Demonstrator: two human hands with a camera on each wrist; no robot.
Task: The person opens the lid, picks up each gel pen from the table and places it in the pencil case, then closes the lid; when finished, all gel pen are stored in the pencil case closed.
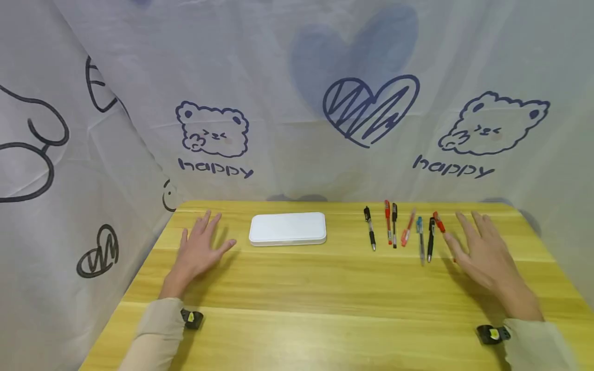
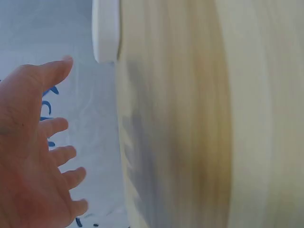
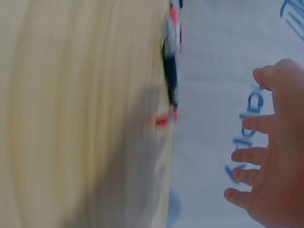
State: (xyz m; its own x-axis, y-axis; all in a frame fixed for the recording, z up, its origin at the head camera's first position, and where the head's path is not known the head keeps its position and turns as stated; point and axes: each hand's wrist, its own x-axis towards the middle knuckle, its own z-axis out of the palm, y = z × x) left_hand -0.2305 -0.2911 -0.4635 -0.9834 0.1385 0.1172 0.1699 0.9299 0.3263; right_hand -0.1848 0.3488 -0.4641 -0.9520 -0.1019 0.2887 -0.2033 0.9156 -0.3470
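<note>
My left hand (image 1: 199, 252) hovers at the table's left side with fingers spread, holding nothing. To its right lies a white case (image 1: 287, 228), lid down; its end (image 2: 105, 33) shows near the thumb in the left wrist view. My right hand (image 1: 482, 252), fingers extended and holding nothing, is over the right side. Left of it several pens lie in a loose row: a black pen (image 1: 369, 228), a red pen (image 1: 388, 221), a blue-capped pen (image 1: 420, 239) and another black pen (image 1: 431, 239) among them. A red pen (image 1: 438, 221) beside the right fingers is partly hidden by that hand.
The wooden table (image 1: 297, 293) ends at the back against a white curtain (image 1: 278, 62) with printed bears and hearts. More curtain hangs along the left and right sides. Each wrist wears a small black strap device.
</note>
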